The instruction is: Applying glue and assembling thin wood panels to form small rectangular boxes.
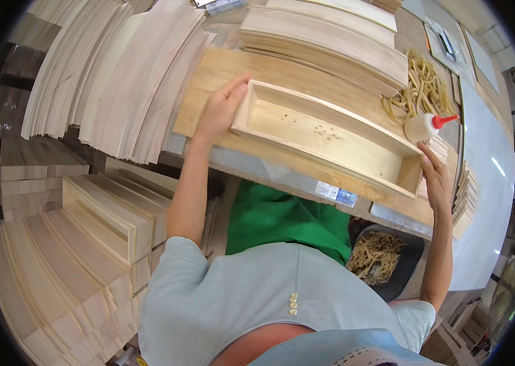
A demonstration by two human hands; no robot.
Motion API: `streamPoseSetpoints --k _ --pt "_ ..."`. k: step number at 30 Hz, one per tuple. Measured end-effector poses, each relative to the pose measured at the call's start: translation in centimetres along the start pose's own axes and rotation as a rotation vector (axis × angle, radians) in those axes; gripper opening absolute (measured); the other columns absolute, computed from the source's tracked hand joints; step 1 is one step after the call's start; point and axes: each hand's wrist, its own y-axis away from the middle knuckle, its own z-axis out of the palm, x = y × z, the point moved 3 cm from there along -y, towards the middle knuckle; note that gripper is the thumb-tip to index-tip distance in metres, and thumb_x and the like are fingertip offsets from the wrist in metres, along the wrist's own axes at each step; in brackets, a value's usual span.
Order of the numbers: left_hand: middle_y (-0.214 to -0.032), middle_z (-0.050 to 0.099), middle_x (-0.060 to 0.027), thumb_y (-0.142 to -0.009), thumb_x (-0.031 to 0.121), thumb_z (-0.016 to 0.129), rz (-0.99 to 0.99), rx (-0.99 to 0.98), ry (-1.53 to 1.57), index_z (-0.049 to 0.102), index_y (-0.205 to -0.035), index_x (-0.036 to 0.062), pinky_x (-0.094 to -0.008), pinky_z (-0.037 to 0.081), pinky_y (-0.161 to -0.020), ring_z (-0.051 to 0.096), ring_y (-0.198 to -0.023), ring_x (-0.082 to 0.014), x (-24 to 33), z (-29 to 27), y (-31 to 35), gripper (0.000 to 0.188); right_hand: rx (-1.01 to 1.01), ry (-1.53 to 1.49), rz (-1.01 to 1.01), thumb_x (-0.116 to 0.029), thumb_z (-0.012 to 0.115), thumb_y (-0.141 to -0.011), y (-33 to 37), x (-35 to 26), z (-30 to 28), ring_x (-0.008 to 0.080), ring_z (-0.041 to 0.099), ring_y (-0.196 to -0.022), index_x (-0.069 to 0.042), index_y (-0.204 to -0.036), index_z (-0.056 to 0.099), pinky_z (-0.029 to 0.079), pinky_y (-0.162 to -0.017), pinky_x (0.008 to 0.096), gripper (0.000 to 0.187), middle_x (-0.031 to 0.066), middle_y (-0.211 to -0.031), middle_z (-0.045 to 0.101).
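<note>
A long, shallow box of pale wood (343, 141), with its open side up, lies across the workbench in front of me. Dark specks dot its bottom panel. My left hand (223, 110) grips the box's left end, fingers at the upper corner. At the opposite end, my right hand (435, 174) holds the short right wall with the fingertips over its top edge. Just beyond that right hand stands or leans a white glue bottle (421, 127) with a red nozzle; whether it touches the box is hard to tell.
Stacked thin boards (324, 52) lie at the back of the bench, beside a heap of tan bands (422, 85). More boards (142, 79) stand left. Finished-looking wooden boxes (68, 262) are piled lower left. A black bin (405, 259) with tan strips sits below the bench.
</note>
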Motion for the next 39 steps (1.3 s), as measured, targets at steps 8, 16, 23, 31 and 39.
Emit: streamPoseSetpoints --k 8,16,23,31,39 --pt "-0.091 0.059 0.0007 -0.093 0.02 0.058 -0.215 0.098 0.257 0.061 -0.102 0.0029 -0.0227 0.045 -0.075 0.053 -0.085 -0.007 -1.3 1.5 -0.8 0.019 0.001 -0.574 -0.014 -0.017 0.06 -0.092 -1.6 3.3 0.3 0.0148 0.054 -0.108 0.001 -0.113 0.063 0.039 -0.097 0.0287 0.028 0.0059 -0.111 0.063" --pt "-0.085 0.059 0.0012 -0.091 0.023 0.059 -0.143 0.145 0.271 0.063 -0.097 0.004 -0.0239 0.044 -0.073 0.052 -0.081 -0.0078 -2.2 1.6 -1.1 0.021 0.043 -0.503 -0.058 -0.023 0.061 -0.092 -2.0 3.7 0.0 0.0121 0.055 -0.1 0.001 -0.114 0.064 0.039 -0.092 0.0267 0.032 0.0027 -0.104 0.065" --pt "-0.121 0.06 -0.0089 -0.098 0.033 0.05 -0.015 0.164 0.482 0.055 -0.127 0.0009 -0.0306 0.041 -0.098 0.054 -0.11 -0.0157 -3.3 2.6 0.4 0.044 0.094 0.515 -0.464 -0.029 0.048 -0.099 -2.2 -1.0 -1.1 0.0253 0.05 -0.121 0.0 -0.13 0.054 0.035 -0.105 0.0356 0.042 0.015 -0.132 0.054" --pt "-0.129 0.055 -0.0099 -0.1 0.044 0.039 0.098 0.277 0.235 0.044 -0.138 0.0055 -0.0289 0.036 -0.101 0.05 -0.12 -0.0195 -2.2 4.0 6.8 0.054 -0.37 0.381 -0.306 -0.006 0.054 -0.091 -6.7 -2.3 3.1 0.0119 0.057 -0.092 0.001 -0.123 0.057 0.045 -0.083 0.0267 0.033 0.004 -0.099 0.065" --pt "-0.121 0.055 -0.0055 -0.103 0.027 0.041 0.178 0.632 0.522 0.047 -0.13 -0.0008 -0.0296 0.037 -0.102 0.051 -0.113 -0.0138 -2.0 1.2 16.6 0.04 -0.199 0.391 -0.446 -0.008 0.054 -0.092 0.9 -10.1 4.8 0.0089 0.053 -0.088 0.003 -0.115 0.061 0.044 -0.08 0.0249 0.026 0.0011 -0.095 0.065"
